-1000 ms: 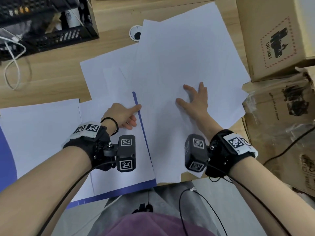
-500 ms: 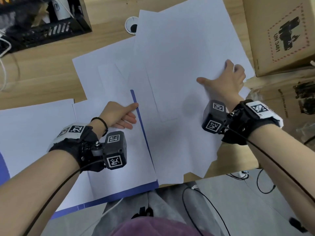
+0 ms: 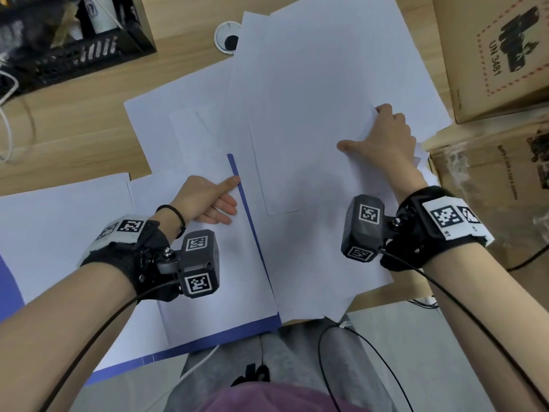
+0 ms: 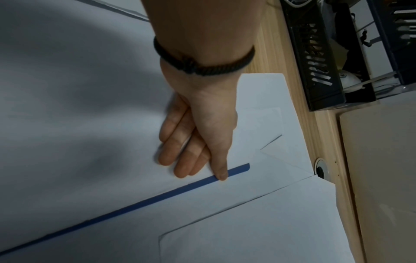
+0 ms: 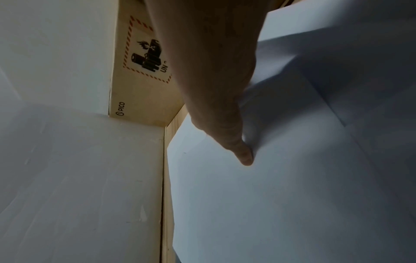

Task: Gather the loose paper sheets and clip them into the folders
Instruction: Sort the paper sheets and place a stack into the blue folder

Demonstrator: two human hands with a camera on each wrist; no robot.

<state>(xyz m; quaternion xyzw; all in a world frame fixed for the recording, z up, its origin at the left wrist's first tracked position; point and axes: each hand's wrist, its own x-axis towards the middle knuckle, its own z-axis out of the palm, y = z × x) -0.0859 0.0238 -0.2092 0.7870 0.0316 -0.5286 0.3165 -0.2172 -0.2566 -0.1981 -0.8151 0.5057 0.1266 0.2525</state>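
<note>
Several loose white sheets [image 3: 312, 114] lie fanned over the wooden desk, centre and right. An open blue folder [image 3: 248, 230] lies at the front left with white sheets on it. My left hand [image 3: 214, 200] rests flat on the folder's sheet, and in the left wrist view this left hand [image 4: 202, 142] has straight fingers and its thumb tip on the folder's blue edge [image 4: 157, 197]. My right hand [image 3: 383, 138] grips the right edge of the top sheets, thumb on top and fingers curled under the lifted edge. The right wrist view shows the thumb [image 5: 244, 156] pressed on the paper [image 5: 292, 195].
A cardboard box [image 3: 499, 49] with a battery label stands at the back right, with wrapped boxes [image 3: 490, 188] beside the sheets. A black crate [image 3: 68, 40] sits at the back left by a white cable [image 3: 6, 114]. A cable grommet [image 3: 227, 40] lies behind the sheets.
My right hand left the middle of the sheets, where it lay flat, went to their right edge and took hold of it. The left hand stayed on the folder.
</note>
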